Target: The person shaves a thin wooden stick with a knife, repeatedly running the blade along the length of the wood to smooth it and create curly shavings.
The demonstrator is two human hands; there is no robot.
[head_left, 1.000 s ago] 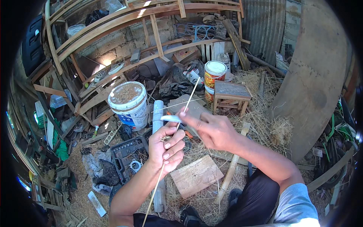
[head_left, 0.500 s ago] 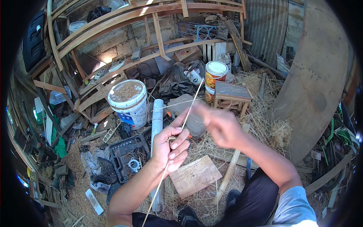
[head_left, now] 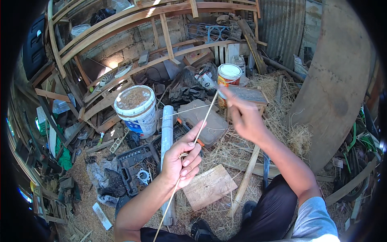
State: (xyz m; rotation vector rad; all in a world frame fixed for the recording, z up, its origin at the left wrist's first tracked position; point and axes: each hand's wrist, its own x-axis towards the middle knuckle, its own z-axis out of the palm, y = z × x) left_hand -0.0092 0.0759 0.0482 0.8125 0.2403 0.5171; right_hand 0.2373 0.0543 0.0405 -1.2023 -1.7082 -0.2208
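Observation:
My left hand (head_left: 183, 161) is closed around a thin, pale strip of cane or bamboo (head_left: 207, 115), which slants from my lap up past the fingers. A small coil of pale strand shows between the thumb and fingers. My right hand (head_left: 244, 117) is raised at the strip's upper end. Its fingertips are blurred by motion, so I cannot tell whether they grip the tip or brush past it. Beyond the hands a grey plastic case (head_left: 203, 123) lies on the ground, and a flat wooden board (head_left: 209, 187) is below them.
A white bucket of shavings (head_left: 135, 111) stands left of a long whitish tube (head_left: 167, 135). An open tool case (head_left: 137, 167) lies nearby. At right are a small wooden stool (head_left: 252, 96), a paint can (head_left: 229, 72), straw (head_left: 300, 139) and a large leaning sheet (head_left: 334, 80).
My right hand has moved slightly up and right along the strip's upper end, uncovering more of the grey case. The left hand keeps its hold with little movement.

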